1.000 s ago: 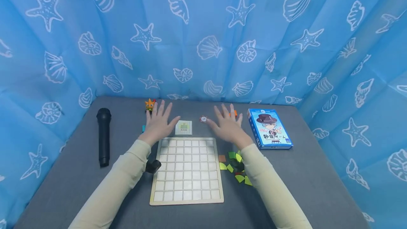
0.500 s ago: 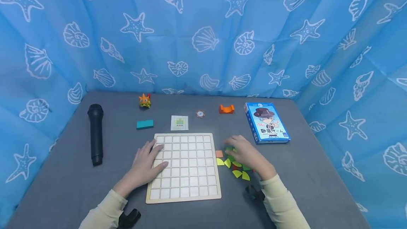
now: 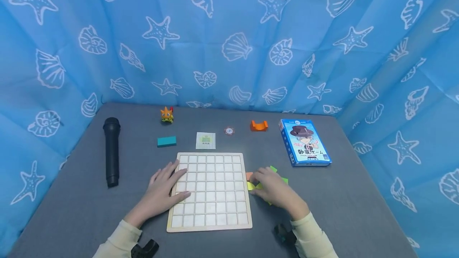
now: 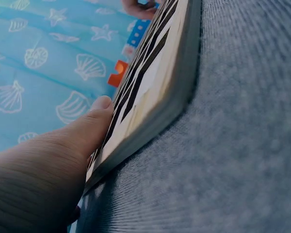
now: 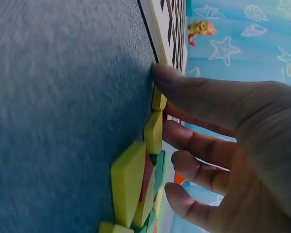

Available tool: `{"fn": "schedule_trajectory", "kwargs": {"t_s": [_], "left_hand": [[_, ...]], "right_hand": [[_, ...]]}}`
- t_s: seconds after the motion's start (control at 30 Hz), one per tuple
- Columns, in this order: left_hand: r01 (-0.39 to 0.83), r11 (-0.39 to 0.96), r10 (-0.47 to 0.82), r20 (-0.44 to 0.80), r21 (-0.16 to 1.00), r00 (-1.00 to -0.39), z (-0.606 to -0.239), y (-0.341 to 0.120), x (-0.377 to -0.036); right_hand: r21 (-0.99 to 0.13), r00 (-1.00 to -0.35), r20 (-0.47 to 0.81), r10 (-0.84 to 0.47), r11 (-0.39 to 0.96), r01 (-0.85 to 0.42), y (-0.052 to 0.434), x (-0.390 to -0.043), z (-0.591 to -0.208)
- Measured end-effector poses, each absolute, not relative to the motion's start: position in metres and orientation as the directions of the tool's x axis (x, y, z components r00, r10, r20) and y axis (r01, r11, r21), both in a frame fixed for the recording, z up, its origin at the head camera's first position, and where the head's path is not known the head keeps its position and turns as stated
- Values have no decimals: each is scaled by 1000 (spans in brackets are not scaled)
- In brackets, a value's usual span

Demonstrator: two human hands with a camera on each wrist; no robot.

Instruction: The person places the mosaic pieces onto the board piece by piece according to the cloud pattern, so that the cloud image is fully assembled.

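A wooden grid board (image 3: 209,192) lies flat on the grey table (image 3: 82,206). My left hand (image 3: 171,188) rests on its left edge with straight fingers; in the left wrist view the thumb (image 4: 94,121) lies against the board's rim (image 4: 150,97). My right hand (image 3: 263,184) covers a pile of yellow and green pieces (image 3: 281,179) just right of the board, near an orange piece (image 3: 249,175). In the right wrist view the thumb (image 5: 184,85) touches the table beside a small yellow piece (image 5: 158,100), the other fingers (image 5: 199,145) loosely bent over the pile (image 5: 131,179). No piece is lifted.
Behind the board lie a black microphone (image 3: 112,151), a teal block (image 3: 166,141), a small card (image 3: 206,140), an orange toy figure (image 3: 167,115), a round chip (image 3: 229,131), an orange bracket (image 3: 259,125) and a blue game box (image 3: 305,142). A blue curtain (image 3: 229,39) surrounds the table.
Both hands came back from the far side of the table. The left one settled on the board's left edge; the right one dropped onto the pile and slid toward the board.
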State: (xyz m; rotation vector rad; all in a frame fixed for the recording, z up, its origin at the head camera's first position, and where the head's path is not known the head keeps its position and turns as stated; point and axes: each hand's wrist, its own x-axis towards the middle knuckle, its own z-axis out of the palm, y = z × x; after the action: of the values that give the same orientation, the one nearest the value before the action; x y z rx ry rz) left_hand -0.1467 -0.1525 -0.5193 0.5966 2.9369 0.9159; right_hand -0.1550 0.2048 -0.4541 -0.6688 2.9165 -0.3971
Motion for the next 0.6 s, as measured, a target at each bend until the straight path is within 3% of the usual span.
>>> {"fn": "schedule_trajectory", "kwargs": {"t_s": [0.43,0.6], "left_hand": [[381,760,339,179,527,-924,-523,-150,-145],[359,766,331,153,534,-931,-522,-151,-146]], "right_hand": [[-268,-916,-49,-398,889,-372,198,-150,-458],[-273,-912,-32,-410,881,-386,198,-150,-457]]}}
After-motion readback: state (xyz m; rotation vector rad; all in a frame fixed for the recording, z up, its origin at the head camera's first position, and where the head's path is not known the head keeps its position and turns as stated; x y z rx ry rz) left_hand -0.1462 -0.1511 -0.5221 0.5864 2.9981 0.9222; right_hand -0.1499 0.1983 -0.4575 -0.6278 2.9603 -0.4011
